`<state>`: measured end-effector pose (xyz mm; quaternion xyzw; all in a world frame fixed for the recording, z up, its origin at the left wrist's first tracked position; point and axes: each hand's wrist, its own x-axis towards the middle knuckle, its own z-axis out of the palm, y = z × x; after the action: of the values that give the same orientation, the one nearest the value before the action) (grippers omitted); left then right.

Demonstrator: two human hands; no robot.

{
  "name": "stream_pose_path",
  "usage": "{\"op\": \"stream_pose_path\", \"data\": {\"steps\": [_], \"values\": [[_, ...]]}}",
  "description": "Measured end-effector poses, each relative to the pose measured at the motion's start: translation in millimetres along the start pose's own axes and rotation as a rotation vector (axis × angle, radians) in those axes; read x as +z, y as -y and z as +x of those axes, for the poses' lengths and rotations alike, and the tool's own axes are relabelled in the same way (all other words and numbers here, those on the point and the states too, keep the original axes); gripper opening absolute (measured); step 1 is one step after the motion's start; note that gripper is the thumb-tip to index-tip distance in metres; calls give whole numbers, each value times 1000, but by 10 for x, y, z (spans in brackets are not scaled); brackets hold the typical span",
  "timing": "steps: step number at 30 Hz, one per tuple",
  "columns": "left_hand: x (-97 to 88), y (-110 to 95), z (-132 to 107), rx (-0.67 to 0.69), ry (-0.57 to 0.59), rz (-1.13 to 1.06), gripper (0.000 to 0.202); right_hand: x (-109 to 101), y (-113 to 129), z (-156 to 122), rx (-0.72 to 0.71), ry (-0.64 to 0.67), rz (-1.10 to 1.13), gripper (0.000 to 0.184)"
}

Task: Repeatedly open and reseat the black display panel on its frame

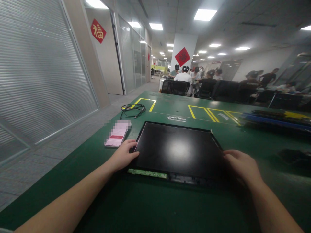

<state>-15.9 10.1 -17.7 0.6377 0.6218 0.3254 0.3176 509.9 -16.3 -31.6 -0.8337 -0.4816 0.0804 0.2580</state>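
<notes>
From my end I read a gold 福 (98, 32) on the red diamond poster (98, 31) stuck to the door (110, 68).

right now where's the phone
In the head view, the phone lies left of centre on the green table, just beyond the left hand and to the left of the black screen.

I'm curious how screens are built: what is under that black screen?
A green circuit board peeks out along the near edge, with a dark strip beside it. The black screen covers anything further in, plus the table beneath.
</notes>
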Motion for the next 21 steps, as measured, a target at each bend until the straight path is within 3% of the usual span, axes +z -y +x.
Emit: {"op": "stream_pose_path", "data": {"steps": [7,21], "values": [[26,32,12,42,43,180,48,-10,-36,35,-9,31,-10,36],[34,116,36,67,13,200,46,13,-87,63,-21,11,-10,34]]}}
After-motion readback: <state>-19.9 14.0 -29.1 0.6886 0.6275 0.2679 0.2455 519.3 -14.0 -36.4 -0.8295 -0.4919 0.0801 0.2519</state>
